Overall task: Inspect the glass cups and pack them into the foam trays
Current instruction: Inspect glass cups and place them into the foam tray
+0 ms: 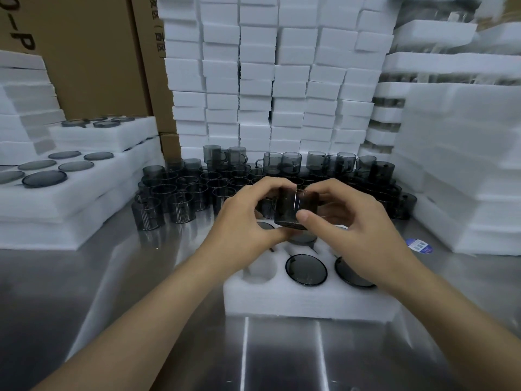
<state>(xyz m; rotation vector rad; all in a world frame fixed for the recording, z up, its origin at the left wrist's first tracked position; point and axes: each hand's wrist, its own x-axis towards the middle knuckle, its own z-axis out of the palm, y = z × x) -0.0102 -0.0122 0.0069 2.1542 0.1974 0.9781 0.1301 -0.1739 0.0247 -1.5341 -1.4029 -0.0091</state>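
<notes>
Item one: a smoked-grey glass cup [296, 208], short and cylindrical, which I see held up in mid-scene above the far edge of the foam tray [307, 301]. A thin bright line runs down its wall; I cannot tell whether that is a reflection or a flaw. Its handle is hidden from me.

Grip: my left hand [248, 221] curls round the cup's left side, fingers over the top and thumb beneath. My right hand [349, 224] pinches the right side, thumb pressed on the near wall, fingers behind. Both hands hold the cup firmly between them.

Item two: the white foam tray, lying on the steel table [112, 306] just near of the held cup. One round pocket at its near left stands open; two packed cups [306, 270] show dark rims in the middle and right pockets, the right one partly covered by my wrist. The far pockets are mostly hidden behind my hands.

Item three: a crowd of loose cups [180, 193] on the table beyond, some stacked two high; the count is unclear.

Item four: filled trays [84, 176] stacked at left, with dark cup rims showing.

Item five: a wall of foam blocks [276, 80] at the far side, more foam at right, and cardboard cartons [93, 57] at far left.
</notes>
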